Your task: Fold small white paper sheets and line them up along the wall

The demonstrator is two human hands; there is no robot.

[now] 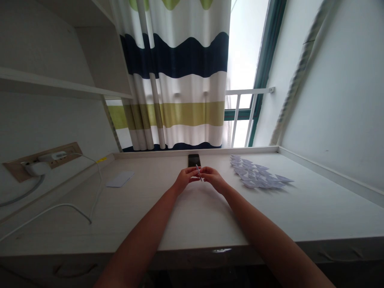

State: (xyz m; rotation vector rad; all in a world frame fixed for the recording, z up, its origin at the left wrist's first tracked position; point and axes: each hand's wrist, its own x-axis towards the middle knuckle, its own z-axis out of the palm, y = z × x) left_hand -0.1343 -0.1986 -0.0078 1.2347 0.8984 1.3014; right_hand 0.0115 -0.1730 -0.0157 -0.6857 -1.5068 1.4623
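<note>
"What are the hands doing?"

"The left hand (183, 180) and the right hand (213, 179) both pinch a small piece of paper (198, 171) in their fingertips, at the centre of the frame, near the phone (194, 159). It's nearly edge-on, so I can't tell its folds."

"How would you handle it well?"

"I'd keep the pinch light, the edges level, and press any crease evenly with a thumb; thin paper probably skews easily."

"Any brands or writing?"

"None readable. The yellow label (102, 159) at left is too small, and I see no lettering on the folded papers (258, 175) at right."
</note>
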